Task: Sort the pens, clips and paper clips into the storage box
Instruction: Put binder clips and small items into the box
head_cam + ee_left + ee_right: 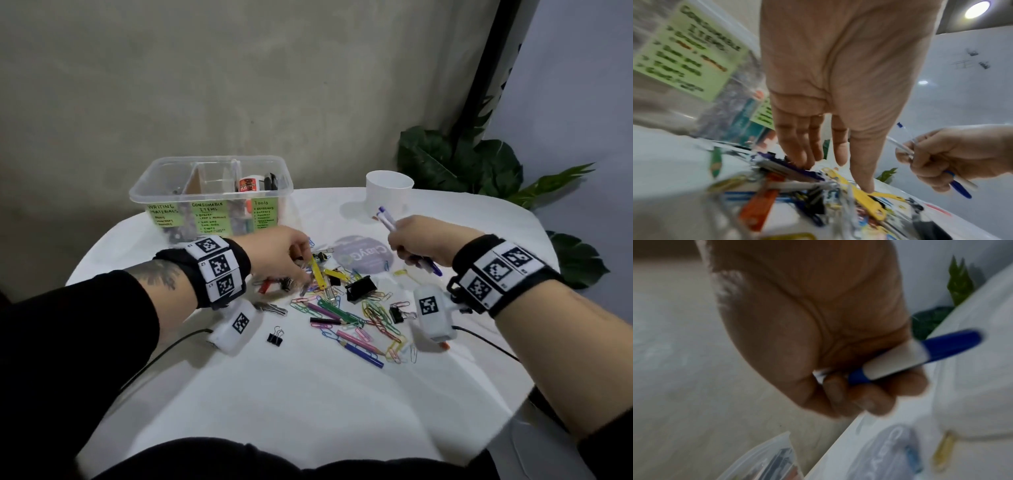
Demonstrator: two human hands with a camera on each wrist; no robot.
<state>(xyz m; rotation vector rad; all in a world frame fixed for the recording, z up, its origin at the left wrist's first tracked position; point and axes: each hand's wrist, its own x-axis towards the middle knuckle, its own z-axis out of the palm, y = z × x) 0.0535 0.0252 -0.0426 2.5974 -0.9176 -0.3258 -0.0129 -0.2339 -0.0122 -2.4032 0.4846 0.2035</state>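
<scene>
The clear storage box [212, 192] with green labels stands at the table's back left. A pile of coloured paper clips [376, 315], pencils [359, 346] and black binder clips [359, 287] lies in the middle. My left hand [301, 270] reaches down into the pile's left side with straight fingers. In the left wrist view its fingertips [803, 160] touch a dark pen and the thumb presses a yellow plastic piece [865, 199]. My right hand [407, 246] hovers above the pile and grips a bundle of white-and-blue pens [387, 219], with one pen [920, 353] sticking out of the fist.
A white cup [388, 192] stands at the back right, with leafy plants [462, 164] behind it. A round lilac lid [363, 255] lies beside the pile. A small binder clip [275, 336] and keys [270, 308] lie to the left. Bare white cloth [308, 404] covers the near side.
</scene>
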